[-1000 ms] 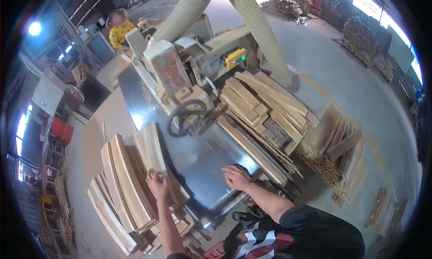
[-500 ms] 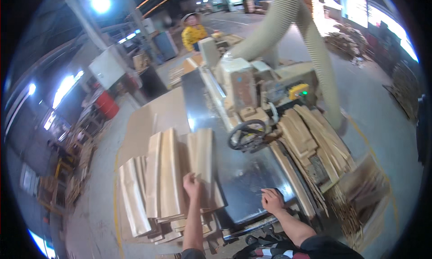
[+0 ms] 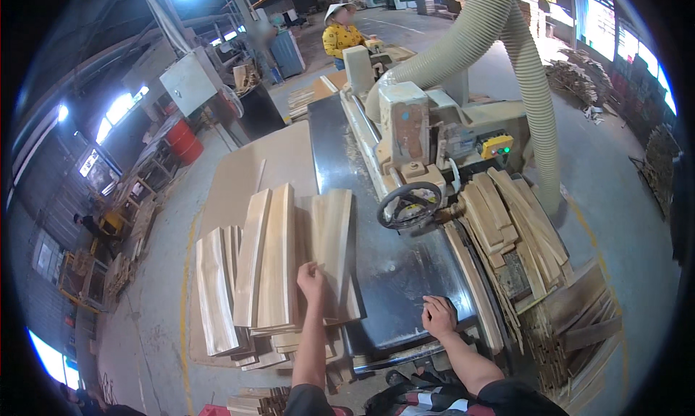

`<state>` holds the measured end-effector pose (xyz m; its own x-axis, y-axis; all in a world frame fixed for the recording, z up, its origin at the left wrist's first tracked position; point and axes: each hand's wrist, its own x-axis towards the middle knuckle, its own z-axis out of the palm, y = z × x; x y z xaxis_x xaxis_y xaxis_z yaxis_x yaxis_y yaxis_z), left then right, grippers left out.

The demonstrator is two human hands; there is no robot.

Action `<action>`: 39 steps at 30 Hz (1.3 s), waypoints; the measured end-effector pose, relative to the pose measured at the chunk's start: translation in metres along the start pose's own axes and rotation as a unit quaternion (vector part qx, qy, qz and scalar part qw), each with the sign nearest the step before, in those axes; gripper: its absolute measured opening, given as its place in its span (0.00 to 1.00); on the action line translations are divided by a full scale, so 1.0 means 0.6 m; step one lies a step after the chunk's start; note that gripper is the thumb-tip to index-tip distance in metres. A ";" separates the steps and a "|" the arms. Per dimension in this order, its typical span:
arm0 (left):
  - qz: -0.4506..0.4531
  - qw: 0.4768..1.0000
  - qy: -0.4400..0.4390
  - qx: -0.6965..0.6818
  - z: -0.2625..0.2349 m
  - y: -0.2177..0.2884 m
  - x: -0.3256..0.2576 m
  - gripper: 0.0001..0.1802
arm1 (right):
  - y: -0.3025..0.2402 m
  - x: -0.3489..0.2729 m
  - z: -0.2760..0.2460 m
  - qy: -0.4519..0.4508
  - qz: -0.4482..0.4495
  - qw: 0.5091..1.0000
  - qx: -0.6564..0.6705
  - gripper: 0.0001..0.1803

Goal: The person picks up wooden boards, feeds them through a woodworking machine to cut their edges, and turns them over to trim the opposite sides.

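Observation:
My left hand (image 3: 311,281) is closed, its fingers curled in, at the left edge of a pale wooden board (image 3: 334,231) on a stack. Whether anything is inside those fingers is hidden. My right hand (image 3: 439,317) lies over the near right part of a dark, shiny metal machine table (image 3: 394,278), with fingers loosely stretched to the left and nothing seen in them. Left of my left hand are more stacked boards, slightly curved, among them a long board (image 3: 277,260) and a lighter one (image 3: 217,293).
Beyond the table stands a woodworking machine (image 3: 405,130) with a black handwheel (image 3: 410,205), a yellow switch box (image 3: 496,145) and a thick ribbed hose (image 3: 532,90). Curved wood pieces (image 3: 486,212) are piled at right. A person in yellow (image 3: 342,38) stands at the far end.
The whole view has shifted slightly, and the machine and far person sit further right in it. Both my hands keep nearly the same places over the boards and table.

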<state>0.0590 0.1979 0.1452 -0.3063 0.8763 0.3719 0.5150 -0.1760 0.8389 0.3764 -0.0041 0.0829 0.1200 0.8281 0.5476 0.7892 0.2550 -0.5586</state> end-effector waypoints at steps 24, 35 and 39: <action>0.012 0.997 0.073 -0.006 0.026 -0.010 -0.003 0.10 | 0.011 -0.011 0.014 -0.062 -0.021 0.997 -0.052 0.08; 0.020 0.991 0.124 -0.037 0.029 -0.015 0.012 0.08 | 0.022 -0.007 0.022 -0.052 -0.053 0.994 -0.084 0.12; -0.034 0.990 0.101 -0.091 0.051 -0.005 0.010 0.09 | 0.037 -0.006 0.006 -0.032 -0.073 0.993 -0.081 0.13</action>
<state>0.0801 0.2174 0.1327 -0.4983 0.7847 0.3687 0.3399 -0.2144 0.9157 0.3915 0.0005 0.0664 -0.0379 0.8192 0.5722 0.8829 0.2957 -0.3649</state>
